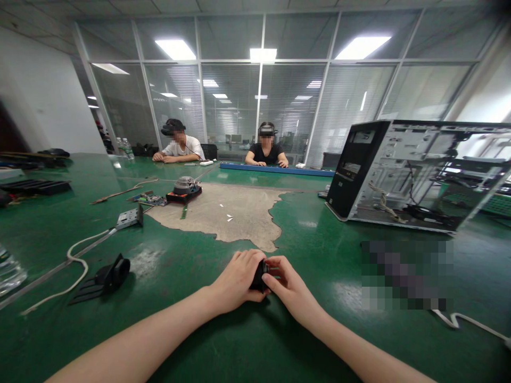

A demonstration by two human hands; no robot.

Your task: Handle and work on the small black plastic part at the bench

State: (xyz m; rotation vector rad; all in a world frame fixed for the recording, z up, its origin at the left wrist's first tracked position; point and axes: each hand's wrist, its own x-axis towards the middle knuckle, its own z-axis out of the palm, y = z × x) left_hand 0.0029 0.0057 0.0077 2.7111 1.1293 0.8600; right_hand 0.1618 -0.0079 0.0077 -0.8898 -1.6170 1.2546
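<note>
Between my two hands, low over the green table (191,330), is a small black part (259,275) that is mostly covered by my fingers, so its kind does not show. My left hand (237,276) wraps round it from the left and above. From the right, the bent fingers and thumb of my right hand (287,279) pinch its edge. A black plastic piece with a round collar and a slatted flat base (107,279) lies to the left of my hands. Beyond my hands spreads a bare beige patch (243,213) of the tabletop.
An open computer case (355,170) stands at the right. A pixelated dark object (407,274) lies near it, by a white cable (459,322). At left are a metal bracket (130,217), a pale cable (82,260) and a plastic bottle (10,271). Two people sit across the table.
</note>
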